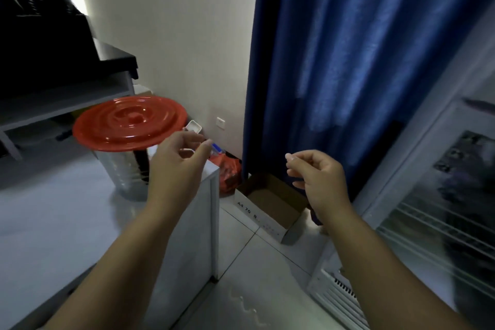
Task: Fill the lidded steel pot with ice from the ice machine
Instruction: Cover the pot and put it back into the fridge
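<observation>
The steel pot [122, 169] stands on a white cabinet top [53, 211] at the left, covered by a wide red lid [128, 122]. My left hand [176, 166] is just right of the pot, below the lid's rim. Its thumb and fingers are curled round the handle of a small white scoop [193, 126], whose bowl sticks up behind the fingers. My right hand [318, 177] hangs in the air in front of the blue curtain [348, 61], fingers loosely curled with nothing in them. It is well apart from the pot.
An open cardboard box [270, 203] lies on the tiled floor by the curtain, with an orange bag [227, 171] behind the cabinet. A glass-door fridge [442, 209] stands at the right. A dark shelf unit [67, 67] is at the far left.
</observation>
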`<state>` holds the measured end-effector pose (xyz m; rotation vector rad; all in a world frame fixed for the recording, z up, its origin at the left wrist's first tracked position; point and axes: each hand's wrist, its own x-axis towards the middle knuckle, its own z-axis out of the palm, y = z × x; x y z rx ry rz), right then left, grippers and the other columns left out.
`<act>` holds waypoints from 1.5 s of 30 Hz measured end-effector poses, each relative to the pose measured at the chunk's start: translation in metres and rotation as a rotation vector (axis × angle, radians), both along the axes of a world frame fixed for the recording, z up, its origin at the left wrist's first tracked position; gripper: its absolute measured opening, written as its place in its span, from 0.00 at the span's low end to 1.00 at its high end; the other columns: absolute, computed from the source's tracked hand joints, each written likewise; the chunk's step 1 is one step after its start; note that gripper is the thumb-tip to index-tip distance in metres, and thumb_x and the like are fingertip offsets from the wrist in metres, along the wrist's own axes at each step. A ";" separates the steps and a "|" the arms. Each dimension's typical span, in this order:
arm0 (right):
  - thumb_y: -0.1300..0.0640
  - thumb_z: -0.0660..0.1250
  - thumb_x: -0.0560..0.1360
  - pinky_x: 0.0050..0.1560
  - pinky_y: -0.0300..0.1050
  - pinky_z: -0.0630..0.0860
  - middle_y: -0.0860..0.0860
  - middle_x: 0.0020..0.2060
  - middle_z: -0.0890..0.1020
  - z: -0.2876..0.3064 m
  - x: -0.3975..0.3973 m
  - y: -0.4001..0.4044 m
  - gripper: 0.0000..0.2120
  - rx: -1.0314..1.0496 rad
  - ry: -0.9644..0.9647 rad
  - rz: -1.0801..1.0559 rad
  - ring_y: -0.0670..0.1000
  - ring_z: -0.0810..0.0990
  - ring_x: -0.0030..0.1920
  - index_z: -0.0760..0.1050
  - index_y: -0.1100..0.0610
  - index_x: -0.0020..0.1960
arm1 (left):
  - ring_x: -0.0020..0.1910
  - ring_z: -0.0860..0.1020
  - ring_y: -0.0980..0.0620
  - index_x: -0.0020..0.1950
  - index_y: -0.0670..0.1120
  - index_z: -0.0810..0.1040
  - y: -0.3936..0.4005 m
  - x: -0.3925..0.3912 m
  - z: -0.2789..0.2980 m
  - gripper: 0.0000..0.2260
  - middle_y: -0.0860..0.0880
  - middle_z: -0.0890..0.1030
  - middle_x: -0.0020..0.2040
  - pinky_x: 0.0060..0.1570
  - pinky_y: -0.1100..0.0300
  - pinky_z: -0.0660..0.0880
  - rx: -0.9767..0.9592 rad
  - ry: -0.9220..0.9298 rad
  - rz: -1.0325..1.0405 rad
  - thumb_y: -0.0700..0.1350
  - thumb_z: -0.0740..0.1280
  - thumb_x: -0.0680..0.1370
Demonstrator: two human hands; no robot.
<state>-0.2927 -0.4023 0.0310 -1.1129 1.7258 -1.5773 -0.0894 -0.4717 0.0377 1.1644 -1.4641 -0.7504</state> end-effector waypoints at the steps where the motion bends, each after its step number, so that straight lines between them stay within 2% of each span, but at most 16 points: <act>1: 0.55 0.69 0.74 0.44 0.44 0.79 0.50 0.39 0.82 -0.001 -0.016 0.012 0.04 0.009 -0.003 -0.030 0.49 0.81 0.45 0.79 0.53 0.41 | 0.39 0.76 0.61 0.45 0.50 0.79 0.006 -0.021 -0.002 0.02 0.54 0.80 0.41 0.35 0.69 0.69 0.015 -0.006 -0.055 0.47 0.69 0.75; 5: 0.55 0.70 0.74 0.40 0.43 0.76 0.52 0.38 0.83 -0.006 -0.052 0.038 0.05 0.047 -0.044 -0.108 0.51 0.81 0.44 0.79 0.53 0.39 | 0.41 0.78 0.58 0.46 0.50 0.78 0.020 -0.068 -0.008 0.03 0.52 0.80 0.42 0.30 0.72 0.71 0.083 -0.015 -0.227 0.48 0.68 0.75; 9: 0.57 0.71 0.73 0.38 0.43 0.75 0.52 0.37 0.82 -0.006 -0.093 0.065 0.06 0.041 -0.069 -0.236 0.51 0.81 0.42 0.79 0.53 0.38 | 0.42 0.77 0.61 0.44 0.56 0.75 0.029 -0.120 -0.007 0.01 0.56 0.79 0.42 0.36 0.68 0.70 0.106 -0.079 -0.397 0.50 0.67 0.76; 13: 0.58 0.70 0.73 0.37 0.41 0.73 0.54 0.36 0.81 -0.003 -0.131 0.086 0.07 0.032 -0.081 -0.352 0.50 0.79 0.39 0.78 0.55 0.37 | 0.42 0.78 0.61 0.46 0.55 0.77 0.032 -0.171 -0.008 0.02 0.56 0.80 0.41 0.38 0.66 0.71 0.099 -0.116 -0.501 0.52 0.68 0.75; 16: 0.59 0.71 0.73 0.39 0.46 0.74 0.55 0.34 0.80 -0.001 -0.158 0.097 0.07 0.014 -0.071 -0.437 0.53 0.78 0.39 0.78 0.56 0.36 | 0.42 0.78 0.61 0.46 0.54 0.78 0.033 -0.208 -0.008 0.03 0.56 0.80 0.41 0.39 0.67 0.73 0.100 -0.141 -0.578 0.52 0.68 0.75; 19: 0.58 0.71 0.73 0.41 0.49 0.75 0.57 0.34 0.80 0.002 -0.184 0.107 0.07 0.010 -0.016 -0.514 0.52 0.78 0.38 0.78 0.58 0.37 | 0.38 0.78 0.63 0.46 0.52 0.79 0.031 -0.247 -0.008 0.03 0.54 0.80 0.40 0.32 0.70 0.72 0.118 -0.125 -0.671 0.50 0.68 0.75; 21: 0.58 0.71 0.73 0.41 0.47 0.75 0.53 0.33 0.81 0.006 -0.201 0.111 0.06 0.003 0.039 -0.567 0.49 0.78 0.37 0.79 0.56 0.37 | 0.38 0.78 0.64 0.45 0.52 0.79 0.027 -0.275 -0.008 0.03 0.54 0.81 0.39 0.34 0.69 0.72 0.115 -0.118 -0.721 0.49 0.68 0.75; 24: 0.57 0.71 0.73 0.41 0.39 0.74 0.45 0.33 0.81 0.013 -0.223 0.110 0.05 0.027 0.157 -0.633 0.41 0.78 0.35 0.79 0.52 0.38 | 0.39 0.78 0.64 0.45 0.55 0.79 0.019 -0.313 -0.007 0.03 0.56 0.81 0.39 0.40 0.65 0.74 0.121 -0.128 -0.794 0.52 0.68 0.74; 30: 0.53 0.69 0.74 0.51 0.44 0.77 0.44 0.44 0.81 0.025 -0.266 0.092 0.02 0.136 0.454 -0.708 0.43 0.79 0.46 0.78 0.49 0.47 | 0.39 0.79 0.59 0.45 0.51 0.80 -0.003 -0.381 0.009 0.04 0.54 0.81 0.38 0.43 0.62 0.75 0.137 -0.057 -0.910 0.50 0.69 0.74; 34: 0.53 0.68 0.75 0.58 0.47 0.74 0.49 0.55 0.78 0.031 -0.293 0.072 0.14 0.166 0.663 -0.735 0.49 0.76 0.56 0.77 0.55 0.60 | 0.47 0.77 0.60 0.51 0.52 0.77 -0.019 -0.422 0.017 0.07 0.56 0.80 0.48 0.47 0.65 0.73 0.129 -0.026 -0.926 0.51 0.69 0.74; 36: 0.54 0.68 0.75 0.61 0.43 0.71 0.52 0.59 0.76 0.035 -0.301 0.061 0.18 0.155 0.772 -0.725 0.50 0.74 0.60 0.75 0.58 0.64 | 0.50 0.74 0.63 0.53 0.56 0.73 -0.026 -0.439 0.023 0.09 0.58 0.76 0.53 0.46 0.71 0.68 0.086 -0.015 -0.924 0.52 0.68 0.75; 38: 0.54 0.67 0.75 0.64 0.45 0.69 0.55 0.61 0.76 0.036 -0.307 0.047 0.21 0.157 0.869 -0.702 0.53 0.73 0.63 0.74 0.61 0.66 | 0.52 0.72 0.62 0.57 0.57 0.71 -0.034 -0.456 0.026 0.12 0.58 0.72 0.56 0.46 0.72 0.65 0.066 -0.008 -0.944 0.53 0.67 0.75; 40: 0.55 0.65 0.74 0.66 0.47 0.67 0.57 0.64 0.75 0.036 -0.312 0.035 0.24 0.176 0.943 -0.673 0.56 0.70 0.66 0.72 0.63 0.67 | 0.56 0.73 0.60 0.62 0.53 0.73 -0.043 -0.471 0.027 0.20 0.57 0.73 0.59 0.54 0.66 0.70 0.047 -0.036 -0.970 0.59 0.66 0.73; 42: 0.54 0.64 0.73 0.66 0.50 0.69 0.57 0.65 0.73 0.035 -0.317 0.025 0.25 0.208 0.972 -0.644 0.57 0.69 0.68 0.70 0.63 0.68 | 0.55 0.77 0.58 0.61 0.54 0.75 -0.049 -0.482 0.024 0.24 0.54 0.78 0.58 0.57 0.55 0.75 0.029 -0.048 -0.998 0.64 0.64 0.70; 45: 0.55 0.64 0.73 0.65 0.53 0.70 0.58 0.65 0.73 0.032 -0.323 0.014 0.26 0.234 0.991 -0.662 0.58 0.70 0.67 0.70 0.63 0.69 | 0.51 0.78 0.57 0.54 0.56 0.77 -0.052 -0.490 0.026 0.14 0.54 0.79 0.52 0.54 0.52 0.76 0.029 -0.025 -1.006 0.60 0.65 0.72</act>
